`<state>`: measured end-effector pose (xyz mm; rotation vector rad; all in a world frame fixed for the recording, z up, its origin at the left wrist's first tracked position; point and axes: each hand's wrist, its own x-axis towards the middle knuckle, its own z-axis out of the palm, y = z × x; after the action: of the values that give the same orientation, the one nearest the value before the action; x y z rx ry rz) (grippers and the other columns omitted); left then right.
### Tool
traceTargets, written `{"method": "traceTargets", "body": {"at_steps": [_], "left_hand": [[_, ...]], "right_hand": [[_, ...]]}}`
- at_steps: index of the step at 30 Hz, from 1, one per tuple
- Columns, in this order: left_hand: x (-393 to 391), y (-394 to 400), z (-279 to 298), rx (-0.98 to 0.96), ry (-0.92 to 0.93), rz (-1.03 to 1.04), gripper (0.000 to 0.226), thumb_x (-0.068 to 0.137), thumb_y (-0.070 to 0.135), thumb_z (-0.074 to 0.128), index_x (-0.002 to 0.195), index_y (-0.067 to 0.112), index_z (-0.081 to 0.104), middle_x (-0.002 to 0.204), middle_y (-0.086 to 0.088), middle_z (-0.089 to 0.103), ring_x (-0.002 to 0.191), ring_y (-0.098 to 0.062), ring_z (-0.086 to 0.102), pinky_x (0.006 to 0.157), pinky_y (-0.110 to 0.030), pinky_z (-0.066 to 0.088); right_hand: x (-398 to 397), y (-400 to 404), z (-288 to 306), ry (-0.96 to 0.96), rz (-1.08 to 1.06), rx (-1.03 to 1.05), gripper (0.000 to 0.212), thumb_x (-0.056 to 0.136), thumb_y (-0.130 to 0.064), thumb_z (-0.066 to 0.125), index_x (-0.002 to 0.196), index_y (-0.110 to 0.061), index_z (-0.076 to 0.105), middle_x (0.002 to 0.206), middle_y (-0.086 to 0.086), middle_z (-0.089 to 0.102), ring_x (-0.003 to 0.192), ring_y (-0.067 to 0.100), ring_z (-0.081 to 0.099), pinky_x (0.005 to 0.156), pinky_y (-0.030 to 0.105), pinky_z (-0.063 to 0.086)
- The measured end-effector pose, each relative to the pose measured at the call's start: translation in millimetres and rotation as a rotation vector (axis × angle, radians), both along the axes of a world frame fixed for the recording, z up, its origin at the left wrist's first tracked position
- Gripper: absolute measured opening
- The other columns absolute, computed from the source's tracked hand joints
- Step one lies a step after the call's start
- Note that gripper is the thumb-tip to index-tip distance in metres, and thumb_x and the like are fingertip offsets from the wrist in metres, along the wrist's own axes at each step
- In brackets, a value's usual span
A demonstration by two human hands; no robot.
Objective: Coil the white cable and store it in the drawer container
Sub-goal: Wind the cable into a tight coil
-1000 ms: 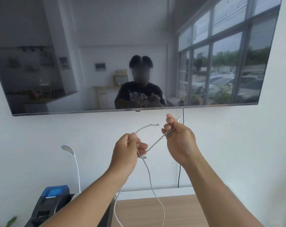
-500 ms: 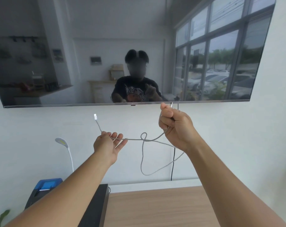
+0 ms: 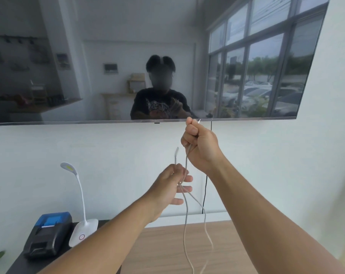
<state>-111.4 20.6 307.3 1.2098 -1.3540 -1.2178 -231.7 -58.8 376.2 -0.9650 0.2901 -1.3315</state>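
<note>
Tabletop (image 3: pixel 167 252), light wood, near centre. Adjoining at left, a black surface (image 3: pixel 17 264) bearing a black-and-blue printer (image 3: pixel 49 236) and, just right of it, a white gooseneck lamp (image 3: pixel 83 232).

Both hands are raised in open air before the wall, just under the lower edge of the television (image 3: pixel 148 122). Beneath them the wooden worktop (image 3: pixel 163 252) lies bare. To the left, a white desk lamp (image 3: pixel 82 230) and a blue and black printer (image 3: pixel 49 234) crowd the dark worktop (image 3: pixel 19 264).
</note>
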Motion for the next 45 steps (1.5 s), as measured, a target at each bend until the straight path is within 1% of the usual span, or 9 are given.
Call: {"method": "traceTargets", "body": {"at_steps": [2, 4, 7, 12, 19, 27, 35, 40, 45], "left_hand": [[1.2, -2.3, 0.5, 0.018, 0.077, -0.044, 0.033, 0.104, 0.047, 0.049, 0.123, 0.021, 0.055, 0.128, -0.009, 0.065, 0.103, -0.029, 0.076, 0.092, -0.047, 0.058], [6.6, -5.5, -1.7, 0.075, 0.222, -0.122, 0.043, 0.099, 0.036, 0.065, 0.135, 0.024, 0.044, 0.130, -0.015, 0.057, 0.093, -0.035, 0.076, 0.092, -0.048, 0.060], [14.6, -11.2, -11.5, 0.095, 0.255, -0.199, 0.054, 0.096, 0.019, 0.073, 0.138, 0.020, 0.040, 0.110, -0.018, 0.066, 0.064, -0.022, 0.059, 0.081, -0.040, 0.061], [20.5, -25.2, -24.6, -0.037, 0.148, -0.007, 0.017, 0.105, 0.022, 0.059, 0.110, 0.007, 0.064, 0.076, -0.001, 0.058, 0.051, -0.011, 0.032, 0.052, -0.023, 0.036], [60.1, -46.1, 15.6, -0.203, 0.119, 0.129, 0.031, 0.110, 0.027, 0.042, 0.083, 0.016, 0.053, 0.058, 0.007, 0.034, 0.047, -0.008, 0.022, 0.044, -0.020, 0.019], [76.3, -70.6, 27.4, -0.030, 0.017, 0.048, 0.029, 0.106, 0.025, 0.044, 0.082, 0.015, 0.057, 0.060, 0.002, 0.049, 0.048, -0.016, 0.038, 0.064, -0.035, 0.046], [76.0, -80.6, 51.1, 0.012, 0.250, 0.103, 0.032, 0.105, 0.023, 0.042, 0.074, 0.019, 0.049, 0.052, 0.006, 0.030, 0.044, -0.012, 0.023, 0.048, -0.029, 0.025], [71.6, -90.1, 79.9, -0.017, 0.355, 0.233, 0.029, 0.097, 0.015, 0.039, 0.070, 0.022, 0.046, 0.050, 0.007, 0.033, 0.042, -0.012, 0.022, 0.050, -0.027, 0.020], [65.2, -97.5, 114.5, -0.086, 0.276, 0.259, 0.033, 0.103, 0.024, 0.041, 0.071, 0.022, 0.047, 0.051, 0.009, 0.034, 0.040, -0.011, 0.023, 0.044, -0.023, 0.022]], "right_hand": [[1.1, -1.8, 2.7, -0.023, 0.002, 0.031, 0.027, 0.113, -0.017, 0.035, 0.106, -0.013, 0.061, 0.059, -0.010, 0.043, 0.046, 0.008, 0.029, 0.053, 0.019, 0.036], [0.1, -3.4, 7.2, -0.034, -0.003, 0.044, 0.027, 0.113, -0.017, 0.035, 0.106, -0.013, 0.060, 0.058, -0.010, 0.043, 0.046, 0.008, 0.028, 0.054, 0.019, 0.035], [-3.5, -6.8, 17.5, -0.045, -0.019, 0.049, 0.028, 0.113, -0.017, 0.035, 0.105, -0.013, 0.062, 0.059, -0.010, 0.043, 0.048, 0.008, 0.029, 0.059, 0.021, 0.034], [-10.0, -14.1, 35.7, -0.099, -0.032, 0.032, 0.030, 0.114, -0.018, 0.034, 0.101, -0.014, 0.062, 0.057, -0.010, 0.044, 0.046, 0.007, 0.029, 0.058, 0.021, 0.031], [-64.1, -37.8, 79.5, -0.298, -0.107, -0.003, 0.030, 0.112, -0.013, 0.033, 0.098, -0.015, 0.060, 0.052, -0.009, 0.041, 0.042, 0.008, 0.024, 0.053, 0.020, 0.024], [-74.5, -31.0, 70.6, -0.210, -0.105, -0.046, 0.032, 0.113, -0.014, 0.035, 0.098, -0.012, 0.063, 0.056, -0.009, 0.041, 0.045, 0.009, 0.027, 0.051, 0.021, 0.030], [-83.6, -23.1, 62.4, -0.169, 0.028, -0.064, 0.030, 0.112, -0.014, 0.035, 0.096, -0.014, 0.060, 0.057, -0.012, 0.037, 0.048, 0.007, 0.023, 0.054, 0.021, 0.026], [-70.6, -2.1, 43.7, 0.044, 0.265, -0.181, 0.033, 0.112, -0.019, 0.032, 0.096, -0.015, 0.060, 0.056, -0.013, 0.034, 0.049, 0.008, 0.022, 0.053, 0.021, 0.025], [-45.7, 17.0, 15.2, 0.302, 0.369, -0.252, 0.027, 0.111, -0.023, 0.033, 0.100, -0.012, 0.054, 0.059, -0.015, 0.032, 0.049, 0.003, 0.030, 0.051, 0.019, 0.025]]}}
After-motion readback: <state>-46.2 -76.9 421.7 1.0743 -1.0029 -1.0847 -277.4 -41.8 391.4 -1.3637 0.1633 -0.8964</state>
